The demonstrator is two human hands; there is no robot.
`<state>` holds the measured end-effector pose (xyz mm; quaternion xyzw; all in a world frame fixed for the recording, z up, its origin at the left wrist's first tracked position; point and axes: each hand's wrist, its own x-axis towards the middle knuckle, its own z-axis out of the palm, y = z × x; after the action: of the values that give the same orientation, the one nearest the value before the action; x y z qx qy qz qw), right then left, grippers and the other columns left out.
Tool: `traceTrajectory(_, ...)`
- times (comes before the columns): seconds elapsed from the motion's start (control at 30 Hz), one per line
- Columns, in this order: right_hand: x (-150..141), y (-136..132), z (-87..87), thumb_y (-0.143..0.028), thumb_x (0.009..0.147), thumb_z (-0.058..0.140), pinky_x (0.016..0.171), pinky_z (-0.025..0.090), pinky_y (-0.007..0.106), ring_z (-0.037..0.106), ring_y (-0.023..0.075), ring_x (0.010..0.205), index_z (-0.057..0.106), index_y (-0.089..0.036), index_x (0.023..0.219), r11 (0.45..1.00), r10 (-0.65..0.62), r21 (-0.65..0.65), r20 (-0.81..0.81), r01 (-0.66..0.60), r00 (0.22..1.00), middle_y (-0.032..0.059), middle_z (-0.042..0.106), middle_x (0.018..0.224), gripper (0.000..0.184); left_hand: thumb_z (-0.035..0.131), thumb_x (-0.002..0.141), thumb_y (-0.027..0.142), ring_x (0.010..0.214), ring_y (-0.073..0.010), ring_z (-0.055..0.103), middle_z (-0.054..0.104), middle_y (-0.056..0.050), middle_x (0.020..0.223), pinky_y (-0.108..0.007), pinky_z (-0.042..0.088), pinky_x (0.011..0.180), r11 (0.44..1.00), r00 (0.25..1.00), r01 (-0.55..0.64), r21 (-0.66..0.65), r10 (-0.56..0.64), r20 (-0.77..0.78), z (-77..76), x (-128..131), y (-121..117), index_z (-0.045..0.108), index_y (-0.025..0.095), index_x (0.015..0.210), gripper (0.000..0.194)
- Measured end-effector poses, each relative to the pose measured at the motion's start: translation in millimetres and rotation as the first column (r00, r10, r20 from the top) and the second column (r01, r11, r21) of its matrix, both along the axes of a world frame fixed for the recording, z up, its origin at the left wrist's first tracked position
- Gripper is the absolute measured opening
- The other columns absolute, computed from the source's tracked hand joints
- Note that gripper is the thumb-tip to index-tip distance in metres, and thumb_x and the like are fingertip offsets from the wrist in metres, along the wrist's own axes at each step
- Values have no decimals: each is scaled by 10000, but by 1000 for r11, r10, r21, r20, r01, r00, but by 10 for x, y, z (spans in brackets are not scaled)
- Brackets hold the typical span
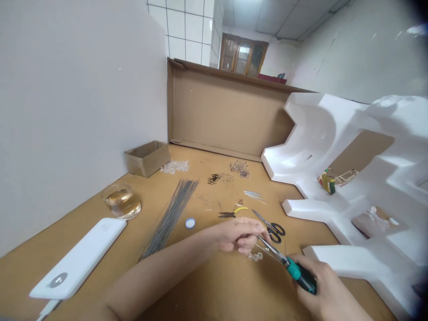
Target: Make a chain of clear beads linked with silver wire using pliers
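Note:
My left hand (241,235) is closed in a pinch above the middle of the table, holding a thin wire whose end in the fingers is hidden. My right hand (323,287) wraps around the green and black handle of long-nosed pliers (290,266). The metal jaws point up and left and meet my left fingertips; whether they grip the wire is too small to tell. Several clear round beads (256,257) show just below the jaws. Beyond my left hand lie black-handled scissors (274,232) and small yellow-handled pliers (228,215).
A bundle of grey wires (170,216) lies left of my hands, near a round blue-rimmed cap (190,223). Farther left are a glass of amber liquid (122,203) and a white power bank (80,258). A small cardboard box (147,160) and white foam (301,209) border the table.

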<state>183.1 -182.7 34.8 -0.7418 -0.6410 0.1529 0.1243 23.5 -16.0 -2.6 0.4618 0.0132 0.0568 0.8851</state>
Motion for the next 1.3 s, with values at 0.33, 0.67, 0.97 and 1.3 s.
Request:
traceTrajectory(0.33, 76, -60, -140, -184, 678, 429, 487, 328, 203, 438, 120, 526, 521, -202, 729, 989, -142, 26, -91, 145, 986, -32, 469, 576, 107, 552, 774, 338, 368, -21, 338, 549, 30, 522, -162, 248, 392, 832, 932, -291, 472, 357, -55, 160, -6, -53, 561, 120, 784, 218)
traceTrajectory(0.67, 95, -56, -167, -147, 682, 399, 483, 339, 193, 465, 124, 546, 501, -205, 731, 990, -135, -34, -49, 134, 990, -32, 488, 598, 127, 477, 814, 405, 424, -62, 431, 267, 103, 397, -222, 432, 602, 826, 946, -245, 507, 318, -61, 65, 13, -51, 641, 118, 885, 338)
traceTrajectory(0.97, 57, -88, -83, -171, 667, 440, 498, 339, 220, 494, 142, 519, 549, -225, 775, 976, -199, 97, 53, 194, 978, -35, 513, 566, 163, 569, 737, 318, 556, -76, 546, 652, -54, 812, -205, 443, 566, 786, 894, -316, 531, 434, -110, 38, 79, -134, 601, 118, 743, 203)
traceTrajectory(1.3, 22, -82, 20, -181, 682, 433, 509, 349, 219, 483, 131, 516, 520, -219, 735, 982, -174, 78, 49, 170, 983, -40, 505, 564, 108, 598, 723, 296, 535, -79, 546, 601, -15, 623, -208, 467, 558, 792, 898, -365, 489, 439, -40, -38, 95, -121, 650, 107, 785, 205)
